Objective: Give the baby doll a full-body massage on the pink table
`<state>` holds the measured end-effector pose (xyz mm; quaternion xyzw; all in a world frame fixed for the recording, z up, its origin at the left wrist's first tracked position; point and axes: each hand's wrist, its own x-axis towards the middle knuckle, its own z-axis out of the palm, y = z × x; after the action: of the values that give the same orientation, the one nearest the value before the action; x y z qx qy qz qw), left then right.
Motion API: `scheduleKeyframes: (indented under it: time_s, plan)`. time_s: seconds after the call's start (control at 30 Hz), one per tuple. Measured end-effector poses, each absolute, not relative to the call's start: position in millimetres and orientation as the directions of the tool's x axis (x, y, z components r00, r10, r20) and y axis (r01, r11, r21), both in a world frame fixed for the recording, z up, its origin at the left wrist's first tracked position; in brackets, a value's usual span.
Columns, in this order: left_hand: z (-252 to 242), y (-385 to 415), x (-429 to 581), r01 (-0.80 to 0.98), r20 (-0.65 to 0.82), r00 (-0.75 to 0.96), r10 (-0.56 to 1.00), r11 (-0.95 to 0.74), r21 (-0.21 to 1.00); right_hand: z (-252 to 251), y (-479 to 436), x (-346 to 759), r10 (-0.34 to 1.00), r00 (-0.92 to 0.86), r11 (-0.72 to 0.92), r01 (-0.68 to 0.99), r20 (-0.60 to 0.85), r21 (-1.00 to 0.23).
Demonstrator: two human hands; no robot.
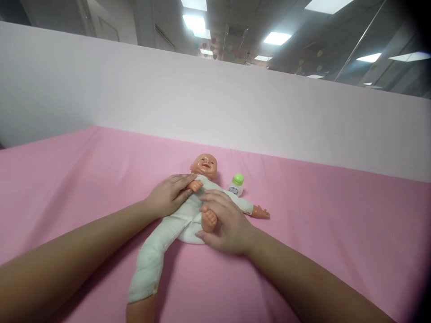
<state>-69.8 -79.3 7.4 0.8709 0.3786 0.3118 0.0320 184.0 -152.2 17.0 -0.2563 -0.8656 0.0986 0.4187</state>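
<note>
A baby doll [161,235] with a white cloth body lies on its back, its head at the far end. My left hand [168,196] wraps over one of the doll's arms, and the doll's small hand [194,185] pokes out by my thumb, over the chest. In my right hand [232,224] is the doll's bent leg, its bare foot [209,220] showing between my thumb and fingers above the belly. The doll's other arm [244,204] stretches out to the right. Its other leg reaches toward me, the foot cut off by the frame.
Beside the doll's shoulder stands a small clear bottle [236,185] with a green cap and a printed label. Pink sheeting [319,224] covers the surface. A low white wall [215,103] runs along the back, with glass above it reflecting ceiling lights.
</note>
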Motion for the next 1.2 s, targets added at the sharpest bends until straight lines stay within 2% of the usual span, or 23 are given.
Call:
scheduleKeyframes:
  time_s: [0.1, 0.23, 0.33, 0.43, 0.5, 0.6, 0.67, 0.73, 0.8, 0.87, 0.97, 1.1, 1.2]
  plan:
    - [8, -80, -71, 0.634, 0.512, 0.525, 0.68, -0.714, 0.297, 12, -146, 188, 0.574, -0.515, 0.818, 0.393, 0.637, -0.42]
    - [7, -83, -70, 0.649, 0.512, 0.426, 0.746, -0.646, 0.401, 11, -152, 186, 0.539, -0.526, 0.838, 0.41, 0.658, -0.359]
    - [5, -80, -71, 0.667, 0.506, 0.259, 0.823, -0.531, 0.522, 13, -158, 183, 0.499, -0.523, 0.854, 0.431, 0.691, -0.291]
    - [1, -70, -76, 0.64, 0.478, -0.001, 0.878, -0.367, 0.675, 22, -166, 180, 0.405, -0.534, 0.899, 0.383, 0.742, -0.215]
    - [-1, -60, -82, 0.524, 0.425, -0.197, 0.883, -0.272, 0.807, 33, -175, 177, 0.347, -0.536, 0.925, 0.33, 0.769, -0.187]
    - [-3, -42, -91, 0.148, 0.177, -0.423, 0.889, -0.125, 0.981, 45, -193, 171, 0.28, -0.537, 0.955, 0.244, 0.796, -0.171]
    - [-2, -33, -96, -0.045, 0.021, -0.459, 0.888, -0.047, 0.998, 43, -205, 166, 0.261, -0.56, 0.965, 0.171, 0.786, -0.199]
    - [-1, -27, -99, -0.111, -0.039, -0.464, 0.885, -0.015, 0.994, 32, -214, 160, 0.22, -0.653, 0.97, 0.071, 0.725, -0.231]
    - [0, -25, -101, -0.142, -0.067, -0.464, 0.883, 0.0, 0.99, 14, -219, 153, 0.141, -0.784, 0.973, -0.004, 0.605, -0.231]
    - [1, -25, -103, -0.182, -0.104, -0.459, 0.882, 0.021, 0.983, -5, -223, 145, 0.08, -0.879, 0.98, -0.017, 0.47, -0.199]
    - [2, -26, -105, -0.234, -0.153, -0.46, 0.875, 0.047, 0.971, -26, -225, 135, 0.081, -0.933, 0.986, 0.023, 0.351, -0.165]
    - [3, -28, -107, -0.279, -0.169, -0.464, 0.869, 0.038, 0.96, -32, -223, 128, 0.075, -0.945, 0.99, 0.033, 0.318, -0.135]
    - [3, -32, -103, -0.273, -0.126, -0.463, 0.877, -0.006, 0.962, -22, -221, 133, 0.036, -0.923, 0.991, -0.015, 0.384, -0.13]
